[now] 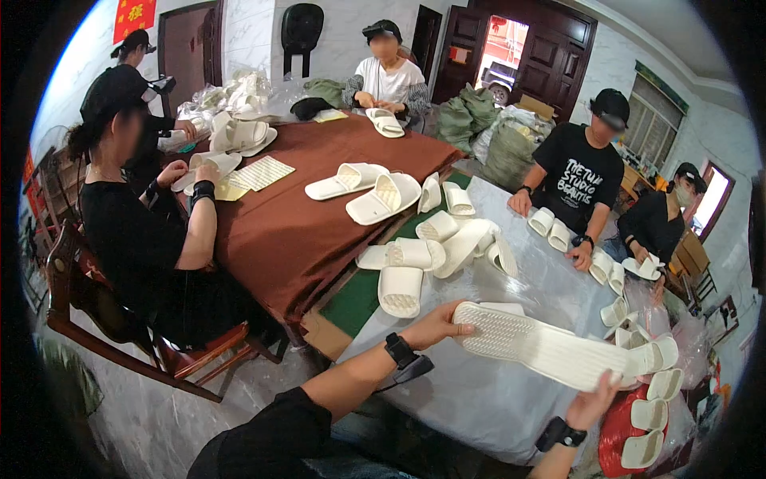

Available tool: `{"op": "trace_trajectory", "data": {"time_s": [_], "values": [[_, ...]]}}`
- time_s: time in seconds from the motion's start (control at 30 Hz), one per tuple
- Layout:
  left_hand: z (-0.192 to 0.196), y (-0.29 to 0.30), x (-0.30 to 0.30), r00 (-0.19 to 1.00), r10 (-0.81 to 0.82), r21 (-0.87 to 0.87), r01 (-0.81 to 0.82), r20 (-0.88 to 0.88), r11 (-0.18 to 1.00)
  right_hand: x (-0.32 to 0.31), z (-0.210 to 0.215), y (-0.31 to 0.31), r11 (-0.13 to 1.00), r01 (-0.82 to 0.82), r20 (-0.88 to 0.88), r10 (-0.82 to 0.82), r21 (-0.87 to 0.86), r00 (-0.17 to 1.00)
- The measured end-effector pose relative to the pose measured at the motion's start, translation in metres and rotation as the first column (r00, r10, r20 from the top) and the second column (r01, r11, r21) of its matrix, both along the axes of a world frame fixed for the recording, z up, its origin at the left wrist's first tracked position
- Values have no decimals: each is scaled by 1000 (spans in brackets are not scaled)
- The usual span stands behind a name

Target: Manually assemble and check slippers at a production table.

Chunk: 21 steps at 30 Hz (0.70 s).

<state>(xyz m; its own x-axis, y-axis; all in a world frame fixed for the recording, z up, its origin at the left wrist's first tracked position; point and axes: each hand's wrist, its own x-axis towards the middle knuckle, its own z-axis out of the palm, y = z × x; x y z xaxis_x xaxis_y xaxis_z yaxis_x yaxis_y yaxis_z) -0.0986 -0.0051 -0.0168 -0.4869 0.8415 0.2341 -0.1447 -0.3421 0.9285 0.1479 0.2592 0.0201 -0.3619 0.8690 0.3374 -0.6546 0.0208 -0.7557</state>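
A cream slide slipper [535, 349] is stretched between my two hands above the near end of the plastic-covered table, its textured sole turned up toward me. My left hand [435, 323] pinches its left end, thumb on top. At the right end, my right hand [592, 401] grips the near edge with its fingers. Part of another cream piece peeks out behind the held slipper; its shape is mostly hidden. Just beyond my hands lies a loose heap of cream slippers [400, 291], some upright and some on their sides.
Slippers [650, 414] line the table's right edge, beside red wrapping [616, 443]. A brown-clothed table [263, 239] adjoins on the left, bearing a slipper pair [383, 199]. Several people work around both tables; one in black [578, 176] handles slippers opposite. Sacks [515, 152] stand behind.
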Motion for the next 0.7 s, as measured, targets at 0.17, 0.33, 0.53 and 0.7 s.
{"op": "trace_trajectory", "data": {"time_s": [0.17,0.33,0.53,0.7], "values": [[-9,-7,-18,999,-34,-92,30,-41,995,83,12,65,957,-8,-32,-1,-290,1000],[-5,35,-11,930,-133,12,146,-342,989,129,7,86,978,18,-50,-29,-206,998],[-27,98,-17,789,-113,-49,105,-604,993,79,37,15,981,-94,-43,102,169,994],[-65,103,-29,541,12,-57,-109,-841,992,15,96,-59,901,-392,293,329,187,898]]}}
